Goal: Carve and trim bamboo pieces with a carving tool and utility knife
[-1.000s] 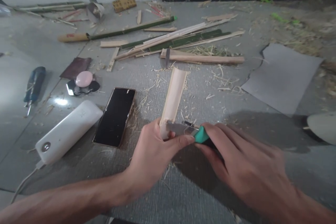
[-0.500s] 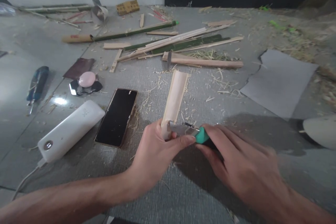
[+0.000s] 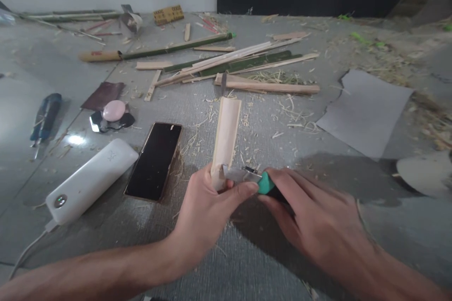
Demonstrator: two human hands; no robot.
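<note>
In the head view my left hand (image 3: 206,204) is wrapped round the near end of a pale split bamboo piece (image 3: 228,127), which points away from me with its hollow side up. My right hand (image 3: 314,216) grips a utility knife (image 3: 265,183) with a green and black handle. The knife's blade lies across the bamboo's near end, its tip at the inner surface. My left thumb presses against the blade near the green collar. The fingers under the bamboo and most of the knife handle are hidden.
A phone (image 3: 154,161) and a white power bank (image 3: 92,181) with a cable lie to the left. Beyond them are a screwdriver (image 3: 46,120) and a pink oval object (image 3: 114,110). Bamboo strips (image 3: 229,59) lie across the back among shavings; torn paper (image 3: 367,110) is at right.
The whole view has shifted slightly, so things sit a little further left. The bamboo stands a bit more upright in the picture. Both hands keep their grips, with the blade at the same spot.
</note>
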